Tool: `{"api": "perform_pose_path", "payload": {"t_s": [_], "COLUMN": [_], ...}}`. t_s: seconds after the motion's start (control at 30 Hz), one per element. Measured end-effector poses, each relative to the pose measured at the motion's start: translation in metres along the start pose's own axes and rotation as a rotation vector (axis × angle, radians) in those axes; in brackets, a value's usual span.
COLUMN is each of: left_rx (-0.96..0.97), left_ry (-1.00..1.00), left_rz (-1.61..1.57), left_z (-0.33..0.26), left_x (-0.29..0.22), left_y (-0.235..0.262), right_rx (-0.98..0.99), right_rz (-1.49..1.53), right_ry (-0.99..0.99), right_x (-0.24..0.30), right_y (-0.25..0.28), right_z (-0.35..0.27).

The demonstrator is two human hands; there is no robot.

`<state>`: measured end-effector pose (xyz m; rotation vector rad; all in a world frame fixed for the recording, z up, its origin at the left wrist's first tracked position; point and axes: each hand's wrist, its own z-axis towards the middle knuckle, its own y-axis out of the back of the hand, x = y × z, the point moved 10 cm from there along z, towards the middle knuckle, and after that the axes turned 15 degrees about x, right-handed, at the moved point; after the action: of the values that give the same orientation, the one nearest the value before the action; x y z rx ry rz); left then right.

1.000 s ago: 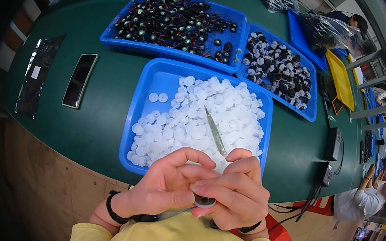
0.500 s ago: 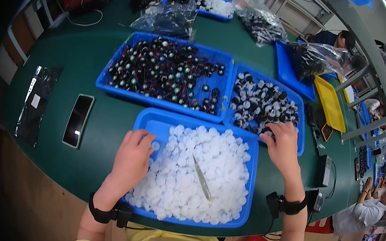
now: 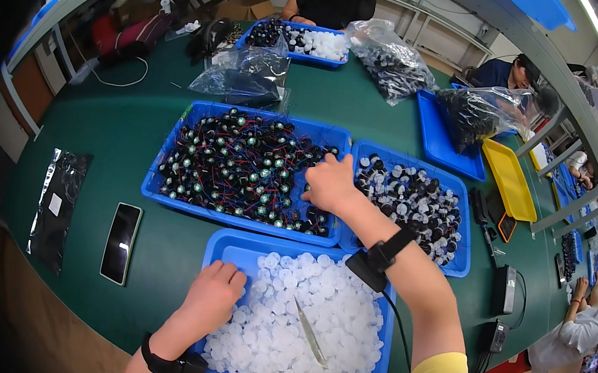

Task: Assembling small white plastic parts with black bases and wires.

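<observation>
White caps (image 3: 314,319) on green table (image 3: 97,165)

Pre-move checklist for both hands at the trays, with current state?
1. Right hand over the tray of wired dark parts: ok.
2. Right fingers closed on a part: cannot tell, hidden under the hand.
3. Left hand resting in the tray of white caps: ok.
4. Left fingers holding a cap: cannot tell.
5. Tweezers free on the caps, untouched: ok.
6. Phone clear of the trays: ok.
</observation>
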<state>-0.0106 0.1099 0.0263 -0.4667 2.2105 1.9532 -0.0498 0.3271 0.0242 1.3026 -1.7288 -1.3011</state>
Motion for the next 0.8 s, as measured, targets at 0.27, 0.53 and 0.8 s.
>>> {"api": "perform_pose_path", "payload": {"t_s": [0.27, 0.53, 0.8], "left_rx": [-0.122, -0.015, 0.172], "left_ry": [-0.03, -0.072, -0.256], "left_rz": [-0.999, -2.012, -1.786], "left_z": [-0.016, -0.04, -0.059], "left_x": [0.022, -0.022, -0.103], "left_y": [-0.001, -0.004, -0.01], "right_rx": [-0.237, -0.548, -0.691], "right_rz": [0.418, 0.777, 0.171], "right_ry": [-0.004, 0.272, 0.465], "right_x": [-0.019, 0.022, 0.15], "right_y": [0.014, 0.074, 0.059], "right_z": [-0.012, -0.162, -0.31]}}
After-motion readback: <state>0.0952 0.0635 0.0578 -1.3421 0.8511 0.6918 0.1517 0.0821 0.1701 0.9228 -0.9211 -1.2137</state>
